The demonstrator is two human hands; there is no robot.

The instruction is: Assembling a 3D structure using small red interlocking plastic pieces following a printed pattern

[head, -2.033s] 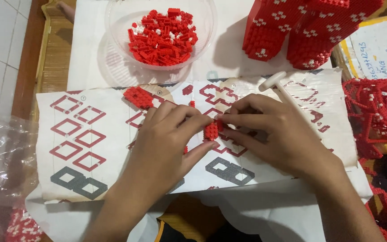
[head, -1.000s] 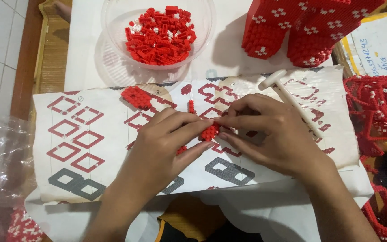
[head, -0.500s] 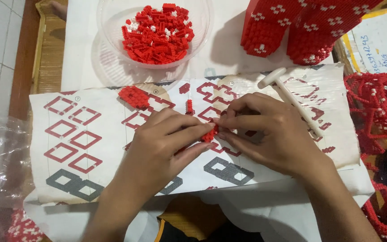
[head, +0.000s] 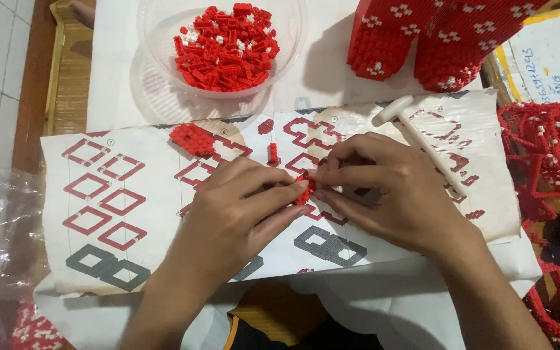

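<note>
Two hands meet over the middle of the printed pattern sheet (head: 98, 214), and between them we pinch a small red brick piece (head: 304, 190). Our left hand (head: 234, 214) has thumb and forefinger closed on the piece from the left, the other fingers curled loosely beneath. Our right hand (head: 390, 194) closes on it from the right with its fingertips, so both hands grip the same piece just above the sheet. A white plastic mallet (head: 422, 142) lies on the sheet just beyond our right hand. A flat red brick patch (head: 192, 138) rests on the sheet's upper left part. Farther up the worktop (head: 118, 78) stands a clear bowl (head: 157, 39) of loose red bricks (head: 225, 46), and to its right two built red blocks (head: 422, 39) with white marks.
</note>
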